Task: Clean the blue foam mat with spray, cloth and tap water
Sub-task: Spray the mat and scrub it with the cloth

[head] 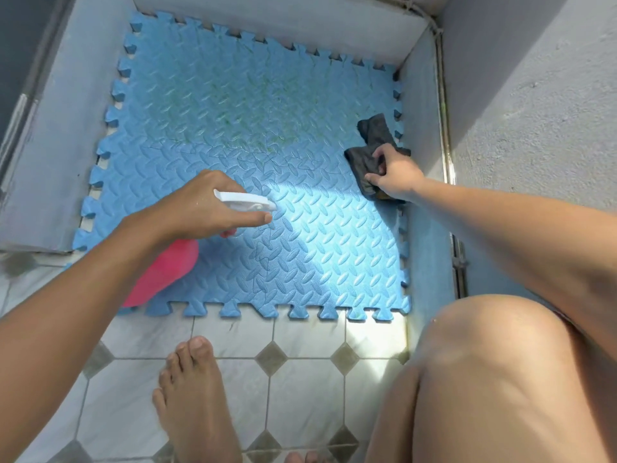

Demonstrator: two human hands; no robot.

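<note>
Floored in white square tiles [300, 396] with small grey-green diamond insets at the corners, spreading nearer than the lower end of a thin metal pipe [444, 105] fixed along the wall. Just right of the pipe, rough grey plastered wall [534, 128], part in sun and part in slanting shadow; left of the pipe, a low pale grey ledge [283, 25] along the far side, and a second ledge [50, 145] well to the left. Below and left of the pipe, a bright patch of sunlight [375, 335] on the tiles.
</note>
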